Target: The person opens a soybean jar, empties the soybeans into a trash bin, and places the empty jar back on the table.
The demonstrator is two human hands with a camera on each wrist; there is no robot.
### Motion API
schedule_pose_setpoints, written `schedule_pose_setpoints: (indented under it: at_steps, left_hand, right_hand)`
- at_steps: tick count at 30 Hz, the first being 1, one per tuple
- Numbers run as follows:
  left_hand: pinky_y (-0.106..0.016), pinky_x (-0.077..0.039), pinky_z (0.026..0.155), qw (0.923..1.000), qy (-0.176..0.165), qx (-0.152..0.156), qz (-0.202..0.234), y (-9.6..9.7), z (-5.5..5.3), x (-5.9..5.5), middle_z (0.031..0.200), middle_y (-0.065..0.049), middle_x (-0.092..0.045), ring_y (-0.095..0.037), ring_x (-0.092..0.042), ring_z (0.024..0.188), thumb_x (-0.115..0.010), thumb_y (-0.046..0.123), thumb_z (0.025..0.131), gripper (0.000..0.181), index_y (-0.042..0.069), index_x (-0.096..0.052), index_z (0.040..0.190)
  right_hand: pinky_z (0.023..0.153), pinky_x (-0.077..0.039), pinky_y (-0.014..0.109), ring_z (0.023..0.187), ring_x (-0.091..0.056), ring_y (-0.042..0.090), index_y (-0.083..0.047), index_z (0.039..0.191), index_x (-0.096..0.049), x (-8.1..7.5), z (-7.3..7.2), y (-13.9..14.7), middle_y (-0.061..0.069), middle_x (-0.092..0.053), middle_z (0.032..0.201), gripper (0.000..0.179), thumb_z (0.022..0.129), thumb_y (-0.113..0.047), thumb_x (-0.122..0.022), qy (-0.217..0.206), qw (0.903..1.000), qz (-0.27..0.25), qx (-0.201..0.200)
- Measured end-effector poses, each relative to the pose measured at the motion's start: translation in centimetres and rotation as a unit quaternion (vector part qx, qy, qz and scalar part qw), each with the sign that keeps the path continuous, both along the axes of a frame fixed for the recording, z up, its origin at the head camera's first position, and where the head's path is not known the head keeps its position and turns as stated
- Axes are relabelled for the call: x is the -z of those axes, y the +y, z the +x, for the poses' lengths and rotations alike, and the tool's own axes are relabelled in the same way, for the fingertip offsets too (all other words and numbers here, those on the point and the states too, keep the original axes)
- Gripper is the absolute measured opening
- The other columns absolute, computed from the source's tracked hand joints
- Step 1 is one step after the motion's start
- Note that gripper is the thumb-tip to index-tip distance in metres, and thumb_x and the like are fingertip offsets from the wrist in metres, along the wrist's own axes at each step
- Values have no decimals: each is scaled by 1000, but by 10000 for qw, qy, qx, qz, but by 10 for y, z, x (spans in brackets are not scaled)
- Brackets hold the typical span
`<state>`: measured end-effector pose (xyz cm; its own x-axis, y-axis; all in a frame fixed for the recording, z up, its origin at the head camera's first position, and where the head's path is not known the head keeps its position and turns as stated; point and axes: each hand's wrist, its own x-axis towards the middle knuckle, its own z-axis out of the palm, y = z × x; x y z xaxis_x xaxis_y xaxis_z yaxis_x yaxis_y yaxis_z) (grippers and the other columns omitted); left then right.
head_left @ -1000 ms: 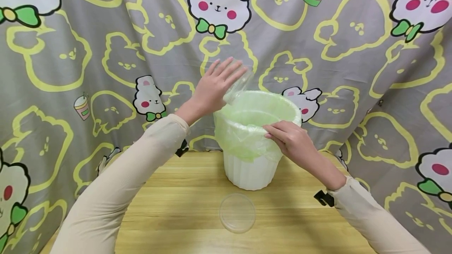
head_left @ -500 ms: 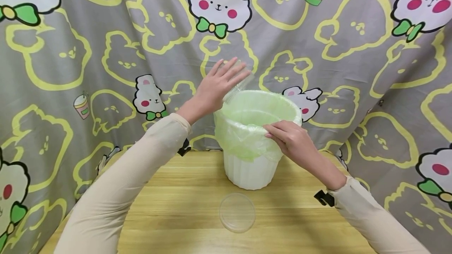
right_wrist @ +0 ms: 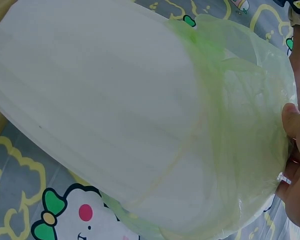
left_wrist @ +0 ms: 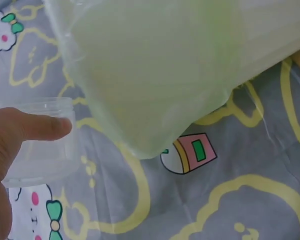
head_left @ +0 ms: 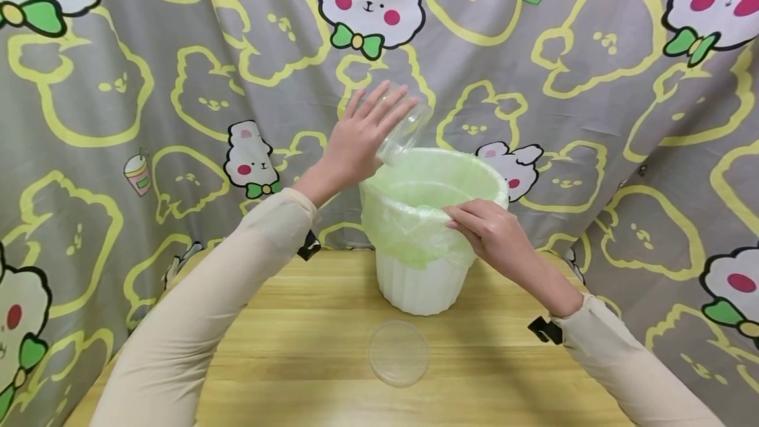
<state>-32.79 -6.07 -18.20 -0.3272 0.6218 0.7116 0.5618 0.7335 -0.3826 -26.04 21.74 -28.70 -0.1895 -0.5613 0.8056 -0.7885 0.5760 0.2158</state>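
Observation:
My left hand (head_left: 358, 134) holds a clear plastic tub (head_left: 408, 132) tilted over the left rim of a white bin (head_left: 421, 288). The left wrist view has my thumb lying across the side of the tub (left_wrist: 45, 162); nothing can be made out inside it. A thin, pale green bin bag (head_left: 409, 239) lines the bin and is folded down over its outside. At the front right of the rim, my right hand (head_left: 489, 232) pinches the bag and rim between thumb and fingers. In front of the bin, a clear round lid (head_left: 398, 353) lies flat on the table.
The wooden table (head_left: 296, 348) reaches back to a grey curtain (head_left: 284, 104) printed with cartoon animals, hanging behind and on both sides. The bin stands close to that curtain.
My left hand has risen slightly and its turn has changed, so more of the tub shows beyond the fingers. The right hand keeps its grip on the rim. Bin and lid stay in place.

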Motion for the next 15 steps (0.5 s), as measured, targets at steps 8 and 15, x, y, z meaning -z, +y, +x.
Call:
schedule_pose_setpoints:
  at_steps: [8,15]
  left_hand:
    - [-46,-13,130,9849,-1004,193,1397,-32,15,5,164,-6,-37,-27,-30,153,-99,32,59,121,15,-34,159]
    - [-56,-35,117,9130,-2215,273,3414,-78,31,47,159,-5,-43,-29,-40,143,-102,34,52,125,20,-37,157]
  right_hand:
    - [70,-58,42,78,-68,27,-2,108,-77,1,-1,0,11,-73,90,39,105,-32,-53,56,9999,-90,-52]
    - [69,-58,41,78,-69,27,-2,109,-77,1,-2,1,10,-73,90,38,105,-33,-53,106,9999,-74,-48]
